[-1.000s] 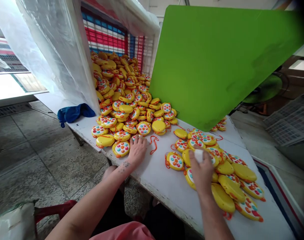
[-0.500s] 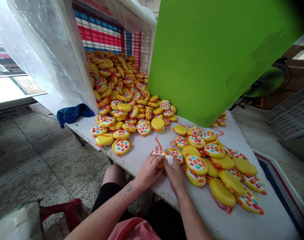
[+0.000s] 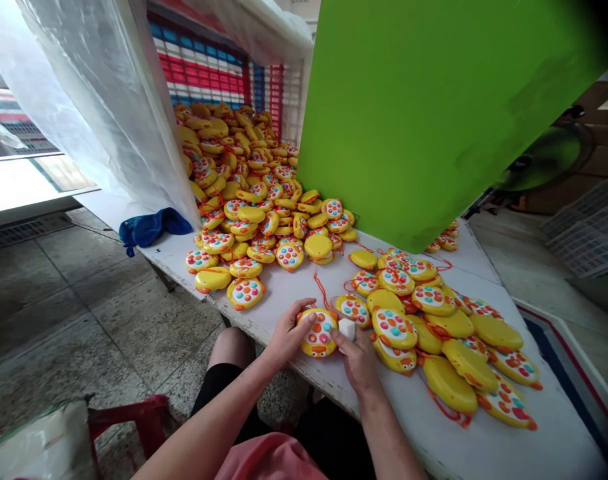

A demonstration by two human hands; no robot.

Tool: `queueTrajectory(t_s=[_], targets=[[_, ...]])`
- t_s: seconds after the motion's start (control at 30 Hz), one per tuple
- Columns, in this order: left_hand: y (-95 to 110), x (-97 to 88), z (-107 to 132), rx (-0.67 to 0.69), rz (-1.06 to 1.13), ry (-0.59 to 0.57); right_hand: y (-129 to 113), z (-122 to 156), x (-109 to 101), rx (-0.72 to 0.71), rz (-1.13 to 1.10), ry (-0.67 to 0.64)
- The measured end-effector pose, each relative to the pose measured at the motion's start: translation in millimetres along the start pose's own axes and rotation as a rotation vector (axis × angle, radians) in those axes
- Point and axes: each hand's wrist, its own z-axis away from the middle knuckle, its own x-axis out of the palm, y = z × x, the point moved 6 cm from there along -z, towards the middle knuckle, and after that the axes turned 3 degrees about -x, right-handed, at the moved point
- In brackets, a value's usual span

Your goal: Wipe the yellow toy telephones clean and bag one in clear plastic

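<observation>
A yellow animal-shaped toy [image 3: 318, 333], with coloured dots on a white face and a red cord loop, is between my hands near the table's front edge. My left hand [image 3: 290, 333] grips its left side, thumb on top. In my right hand [image 3: 355, 352] is a small white block [image 3: 347, 328], perhaps a sponge or eraser; its material is unclear. The right thumb touches the toy's right edge. Just beyond the block, another dotted toy [image 3: 353, 310] lies face up.
A large heap of the same toys [image 3: 244, 193] spills from a mesh crate [image 3: 204, 67] at the back. More toys [image 3: 449, 327] are piled on the right. A green board [image 3: 414, 120] stands behind them. Blue cloth [image 3: 154, 228] lies at the left table edge.
The toy has tilted so its dotted face and eyes now show from above. My hands have moved slightly apart, to its two sides. The white block stays in my right hand.
</observation>
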Motion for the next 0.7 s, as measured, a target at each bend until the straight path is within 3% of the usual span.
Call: queueTrajectory(t_s=[0.07, 0.17, 0.27, 0.37, 0.53, 0.7], targets=[[-1, -0.4, 0, -0.023, 0.036, 0.003, -5, 0, -2, -0.024, 0.006, 0.023], [-3, -7.2, -1, -0.044, 0.150, 0.106, -13, 1, -7, -0.079, 0.034, 0.118], [-3, -12.5, -2, -0.057, 0.302, 0.174, -13, 1, 6, -0.078, 0.205, -0.020], [2, -9.0, -2, -0.034, 0.404, 0.098, -13, 2, 12, -0.127, 0.362, -0.087], [3, 1.7, 2, -0.057, 0.300, -0.058, -10, -1, -6, -0.081, 0.312, 0.075], [5, 3.8, 2, -0.056, 0.236, -0.096, -15, 0, -10, -0.145, 0.364, 0.106]])
